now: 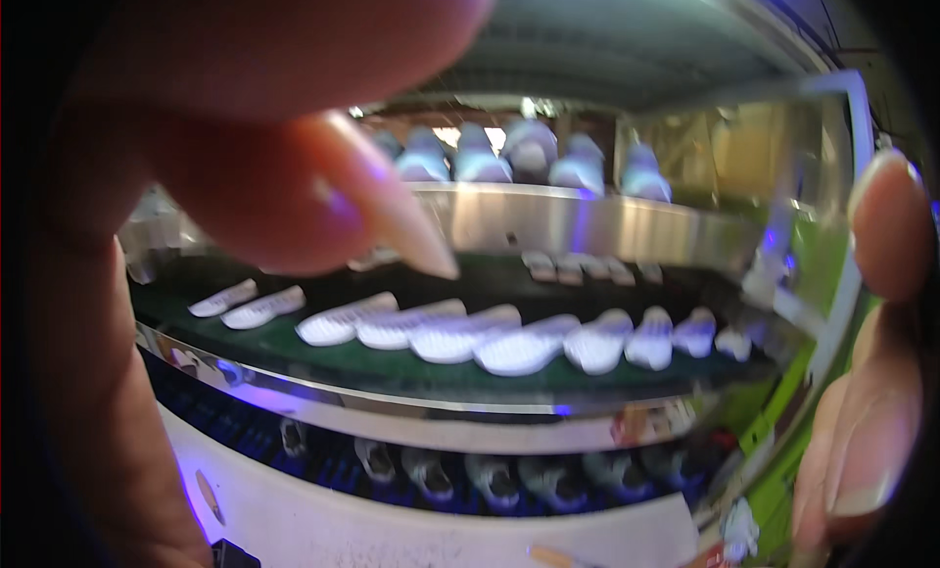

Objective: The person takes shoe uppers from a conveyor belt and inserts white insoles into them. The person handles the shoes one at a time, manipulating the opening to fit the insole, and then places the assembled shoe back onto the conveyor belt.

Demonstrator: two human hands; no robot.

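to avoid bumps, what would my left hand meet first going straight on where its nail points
Probably the white sole-shaped pieces on the dark green surface, though depth from your left hand is unclear.

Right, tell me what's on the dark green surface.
A row of white sole-shaped pieces lies along the dark green surface, with smaller pale pieces farther back. The left hand hides part of it; what's there can't be seen.
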